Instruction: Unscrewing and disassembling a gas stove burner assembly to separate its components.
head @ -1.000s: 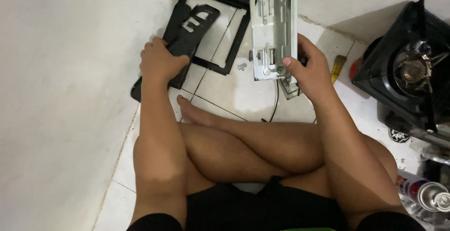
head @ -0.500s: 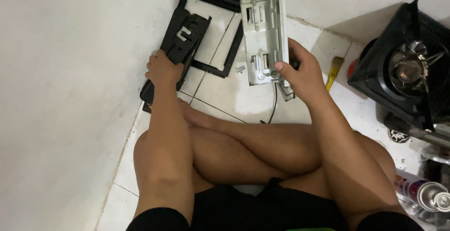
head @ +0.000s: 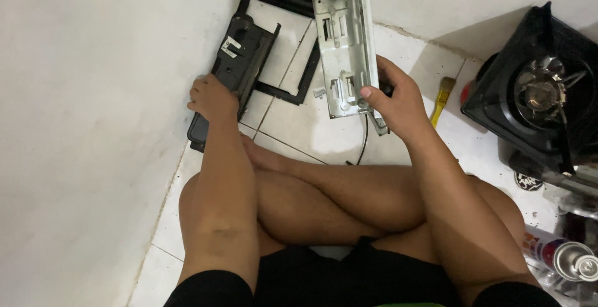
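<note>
I sit cross-legged on a white tiled floor. My left hand (head: 213, 98) grips the near end of a long black stove panel (head: 240, 54) that lies on the floor along the white wall. My right hand (head: 398, 98) holds the lower end of a grey sheet-metal bracket (head: 342, 45) with slots and a brass valve fitting at its far end. The bracket stands tilted, with its far end pointing away from me. A black rectangular frame (head: 293, 92) lies flat between the two parts. A thin black cable (head: 363, 142) runs down from the bracket to the floor.
A black gas stove body (head: 536, 89) with a round burner stands at the right. A yellow-handled brush (head: 442, 98) lies beside it on the tiles. A spray can (head: 564, 257) lies at the lower right. The white wall (head: 87, 126) fills the left side.
Both hands and the parts that they hold have shifted away from me. The black panel has slid further along the wall, and the metal bracket has moved up with my right hand.
</note>
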